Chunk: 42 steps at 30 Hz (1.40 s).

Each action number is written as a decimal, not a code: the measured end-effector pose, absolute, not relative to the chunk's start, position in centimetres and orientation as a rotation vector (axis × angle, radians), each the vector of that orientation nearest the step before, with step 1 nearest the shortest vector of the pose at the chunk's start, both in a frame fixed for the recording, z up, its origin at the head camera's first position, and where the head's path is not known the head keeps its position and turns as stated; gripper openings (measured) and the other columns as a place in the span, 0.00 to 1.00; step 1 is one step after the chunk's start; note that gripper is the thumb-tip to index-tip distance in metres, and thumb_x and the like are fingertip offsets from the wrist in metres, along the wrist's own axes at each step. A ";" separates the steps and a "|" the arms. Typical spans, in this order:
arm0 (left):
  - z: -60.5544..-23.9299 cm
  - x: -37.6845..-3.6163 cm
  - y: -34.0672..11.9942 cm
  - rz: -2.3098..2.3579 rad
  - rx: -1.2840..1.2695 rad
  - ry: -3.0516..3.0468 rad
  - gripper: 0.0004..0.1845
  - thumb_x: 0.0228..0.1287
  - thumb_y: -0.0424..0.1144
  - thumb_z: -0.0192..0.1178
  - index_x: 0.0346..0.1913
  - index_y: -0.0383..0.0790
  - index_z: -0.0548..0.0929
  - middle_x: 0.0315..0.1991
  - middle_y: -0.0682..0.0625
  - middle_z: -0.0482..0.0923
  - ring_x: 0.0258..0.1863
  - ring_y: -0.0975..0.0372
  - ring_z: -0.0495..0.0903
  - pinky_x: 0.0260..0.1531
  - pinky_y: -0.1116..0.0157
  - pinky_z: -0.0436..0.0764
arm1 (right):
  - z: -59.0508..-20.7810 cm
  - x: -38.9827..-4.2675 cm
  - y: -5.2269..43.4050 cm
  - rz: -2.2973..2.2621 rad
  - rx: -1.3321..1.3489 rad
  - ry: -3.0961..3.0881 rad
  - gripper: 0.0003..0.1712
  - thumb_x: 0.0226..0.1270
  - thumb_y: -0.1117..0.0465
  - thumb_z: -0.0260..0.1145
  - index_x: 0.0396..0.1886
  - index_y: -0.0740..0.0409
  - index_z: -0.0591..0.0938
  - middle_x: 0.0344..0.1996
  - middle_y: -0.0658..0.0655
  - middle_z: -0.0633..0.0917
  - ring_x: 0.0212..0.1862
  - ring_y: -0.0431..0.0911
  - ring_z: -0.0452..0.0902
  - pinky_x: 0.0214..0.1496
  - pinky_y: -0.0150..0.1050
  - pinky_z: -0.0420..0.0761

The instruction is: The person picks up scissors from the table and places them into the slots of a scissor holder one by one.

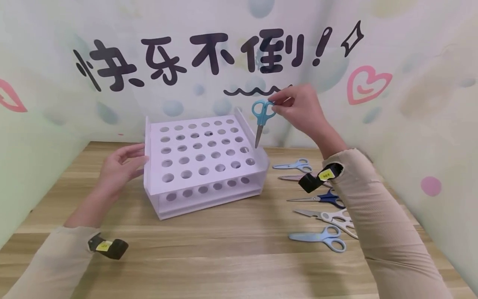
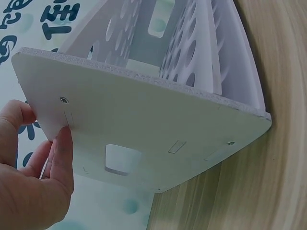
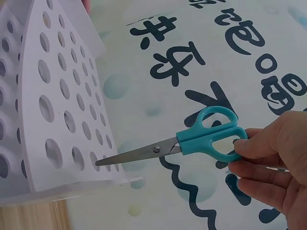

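A white rack (image 1: 201, 160) with rows of round holes stands on the wooden table (image 1: 231, 249). My right hand (image 1: 298, 108) pinches the handle of teal scissors (image 1: 261, 118), held point down over the rack's back right holes. In the right wrist view the teal scissors (image 3: 192, 141) have their closed blades' tip just at the rack (image 3: 57, 105). My left hand (image 1: 121, 164) rests with straight fingers against the rack's left side panel (image 2: 144, 129), fingers (image 2: 60, 153) touching its edge.
Several more scissors lie on the table right of the rack: a pale blue pair (image 1: 295, 165), a dark blue pair (image 1: 325, 198), a white pair (image 1: 332, 218) and a light blue pair (image 1: 321, 237). A printed backdrop (image 1: 224, 58) closes off the back and sides.
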<state>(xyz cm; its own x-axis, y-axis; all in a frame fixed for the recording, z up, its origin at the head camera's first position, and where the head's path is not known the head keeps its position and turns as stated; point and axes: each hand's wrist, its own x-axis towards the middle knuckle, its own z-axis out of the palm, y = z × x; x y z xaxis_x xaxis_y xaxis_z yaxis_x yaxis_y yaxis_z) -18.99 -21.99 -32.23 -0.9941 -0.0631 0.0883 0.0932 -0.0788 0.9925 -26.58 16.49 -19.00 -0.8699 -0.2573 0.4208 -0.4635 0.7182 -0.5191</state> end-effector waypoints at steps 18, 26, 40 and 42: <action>-32.0 -18.8 -22.0 -2.215 -0.002 -2.095 0.17 0.58 0.32 0.62 0.51 0.42 0.76 0.41 0.52 0.71 0.35 0.70 0.77 0.36 0.74 0.81 | -23.1 -28.6 14.6 1.121 0.545 -2.652 0.12 0.56 0.71 0.66 0.42 0.63 0.84 0.37 0.60 0.84 0.37 0.50 0.81 0.41 0.37 0.83; -31.9 -18.8 -22.0 -2.204 0.006 -2.107 0.19 0.58 0.32 0.62 0.53 0.40 0.74 0.42 0.52 0.71 0.36 0.71 0.77 0.36 0.74 0.82 | -24.9 -29.1 14.4 1.135 0.527 -2.727 0.12 0.55 0.71 0.67 0.41 0.62 0.84 0.38 0.59 0.83 0.37 0.49 0.80 0.41 0.38 0.83; -32.1 -18.9 -22.0 -2.194 -0.018 -2.105 0.18 0.58 0.32 0.62 0.52 0.39 0.74 0.41 0.52 0.71 0.36 0.70 0.77 0.36 0.74 0.82 | -27.3 -29.7 14.5 1.262 0.590 -2.704 0.11 0.54 0.71 0.68 0.40 0.63 0.84 0.36 0.58 0.83 0.37 0.47 0.79 0.42 0.35 0.83; -32.1 -18.8 -22.0 -2.197 -0.023 -2.100 0.18 0.58 0.32 0.62 0.52 0.39 0.74 0.41 0.52 0.71 0.36 0.70 0.77 0.36 0.74 0.82 | -27.7 -29.7 14.6 1.276 0.612 -2.686 0.11 0.54 0.71 0.68 0.40 0.63 0.84 0.37 0.59 0.83 0.37 0.48 0.79 0.41 0.35 0.83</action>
<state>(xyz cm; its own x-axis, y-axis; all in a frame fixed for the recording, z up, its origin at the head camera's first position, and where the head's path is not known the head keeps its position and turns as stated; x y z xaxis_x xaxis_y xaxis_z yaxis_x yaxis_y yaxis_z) -18.83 -21.97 -32.06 -0.9947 -0.0634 0.0812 0.0840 -0.0423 0.9956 -29.72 14.57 -27.68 -0.9133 -0.3115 0.2623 -0.4001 0.5667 -0.7202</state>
